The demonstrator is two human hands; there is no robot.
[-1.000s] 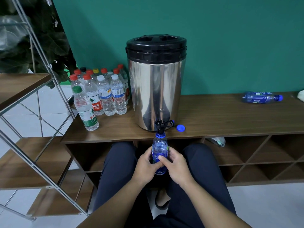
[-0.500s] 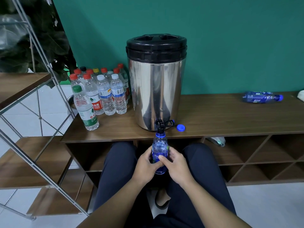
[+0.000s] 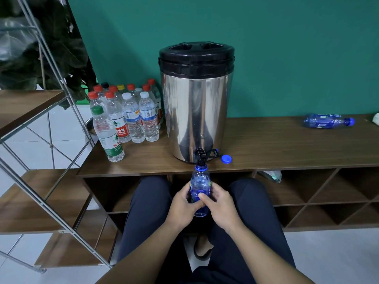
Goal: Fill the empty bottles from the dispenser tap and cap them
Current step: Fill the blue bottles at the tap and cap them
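On the far left of the wooden bench [image 3: 276,144] stands a cluster of capped water bottles [image 3: 127,115], upright and touching one another, just beside the steel dispenser [image 3: 195,111]. At the dispenser's foot the black tap [image 3: 200,155] hangs over the bench's near edge. Under it, the left hand [image 3: 181,203] and right hand [image 3: 220,203] are together, both clamped round the blue bottle [image 3: 200,181], which stands upright with its open neck touching or just beneath the spout. Right of the tap, its blue cap [image 3: 226,159] lies loose on the bench. Far right, another blue bottle [image 3: 328,120] lies on its side, capped.

The step in hand appears to be filling. Next, the bottle must come away from the spout level, one hand must free itself to close the tap and fetch the cap, then screw it on.

The water level is hard to read through the tinted plastic and the fingers, and no stream is visible, so I cannot tell whether water is flowing. The tap lever's setting is too small to judge. The bottle's base is hidden behind the hands.
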